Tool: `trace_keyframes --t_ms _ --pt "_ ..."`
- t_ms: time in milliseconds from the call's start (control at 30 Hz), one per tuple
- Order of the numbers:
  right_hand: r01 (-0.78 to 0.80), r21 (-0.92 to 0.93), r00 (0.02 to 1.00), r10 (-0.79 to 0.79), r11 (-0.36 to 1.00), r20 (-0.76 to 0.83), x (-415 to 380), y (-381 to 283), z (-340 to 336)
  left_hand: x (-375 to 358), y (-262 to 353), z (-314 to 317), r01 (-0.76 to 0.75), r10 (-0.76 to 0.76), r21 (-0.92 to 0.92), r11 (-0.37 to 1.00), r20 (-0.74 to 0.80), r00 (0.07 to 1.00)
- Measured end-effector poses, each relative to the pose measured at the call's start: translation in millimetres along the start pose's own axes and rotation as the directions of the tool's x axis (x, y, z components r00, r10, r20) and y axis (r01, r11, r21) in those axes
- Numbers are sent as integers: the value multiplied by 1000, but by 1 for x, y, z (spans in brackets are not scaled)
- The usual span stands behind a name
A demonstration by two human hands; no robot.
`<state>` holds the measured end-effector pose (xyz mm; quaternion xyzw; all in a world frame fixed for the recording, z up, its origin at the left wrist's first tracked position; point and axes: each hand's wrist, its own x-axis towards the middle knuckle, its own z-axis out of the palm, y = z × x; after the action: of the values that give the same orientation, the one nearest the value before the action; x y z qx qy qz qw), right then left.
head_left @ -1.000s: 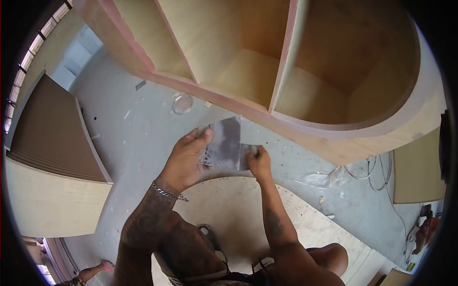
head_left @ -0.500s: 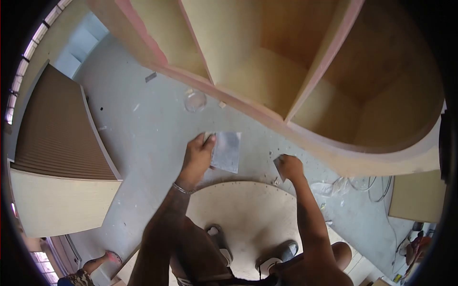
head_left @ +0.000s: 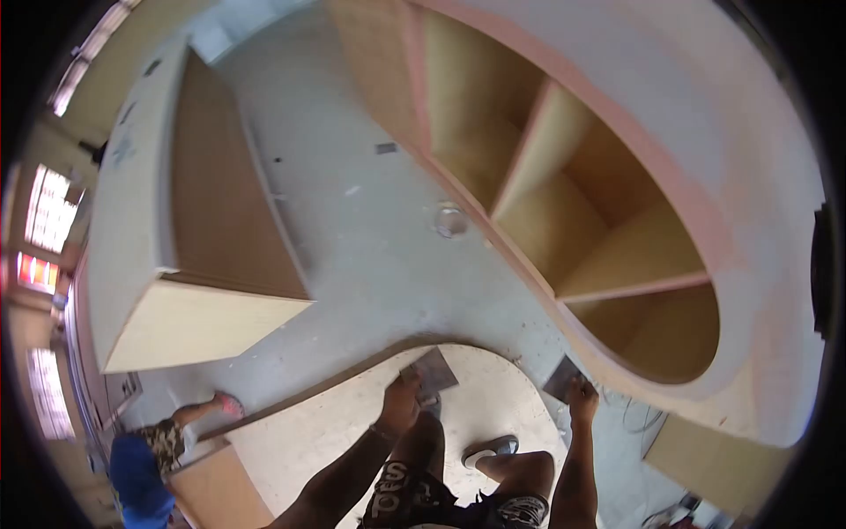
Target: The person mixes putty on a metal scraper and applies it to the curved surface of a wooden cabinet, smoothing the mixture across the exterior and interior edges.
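My left hand [head_left: 401, 404] grips a flat square metal plate [head_left: 437, 372] by its edge, over the pale wooden board [head_left: 308, 423] under my feet. Off to the right, my right hand [head_left: 582, 398] is closed on a smaller dark flat blade [head_left: 561, 377], beyond the board's rounded end. Beside it stands a large curved wooden cabinet [head_left: 529, 273] with open compartments and pink filler along its edges. Neither flat piece touches the cabinet.
A wooden unit [head_left: 211, 326] with a brown inner face stands at the left. A round clear container [head_left: 450, 221] lies on the grey floor [head_left: 352, 238]. Another person [head_left: 145, 476] in blue is at the lower left. Cables lie at the lower right.
The view has swung, showing more of the cabinet and the other person. Both hands appear lower, still holding their pieces; the left plate is now tilted differently.
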<state>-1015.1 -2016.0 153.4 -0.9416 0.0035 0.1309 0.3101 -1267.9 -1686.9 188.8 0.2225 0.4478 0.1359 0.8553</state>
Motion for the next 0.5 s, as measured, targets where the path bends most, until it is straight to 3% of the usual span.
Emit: trace_keyframes --t_ms 33,133,200,233,300,367,400,500 --pt "80 -138 993 -91 987 -73 -6 -13 -8 -33 23 6 53 -56 -62 997 -41 998" --pt "41 -313 993 -74 949 -94 -9 -48 -32 -105 85 19 145 -159 -110 983 -130 979" --pt "42 -399 975 -124 916 -183 -13 -56 -38 -124 115 14 60 -38 125 990 -173 984" --pt "25 -429 950 -154 903 -270 -19 -65 -39 -122 126 11 72 -56 80 994 -189 980" --pt "-37 -462 986 -43 886 -161 -41 -96 -57 -119 150 6 93 -93 -12 996 -220 971" --pt "-139 -496 982 57 857 -178 -63 -105 -59 -118 194 25 100 -165 -309 946 -192 967" --pt "-115 -478 989 58 871 -132 -71 -97 -60 -119 222 53 64 -154 -308 949 -276 949" --pt "-76 -457 994 32 886 -103 -99 -75 -51 -99 279 86 7 -64 -368 930 -142 988"
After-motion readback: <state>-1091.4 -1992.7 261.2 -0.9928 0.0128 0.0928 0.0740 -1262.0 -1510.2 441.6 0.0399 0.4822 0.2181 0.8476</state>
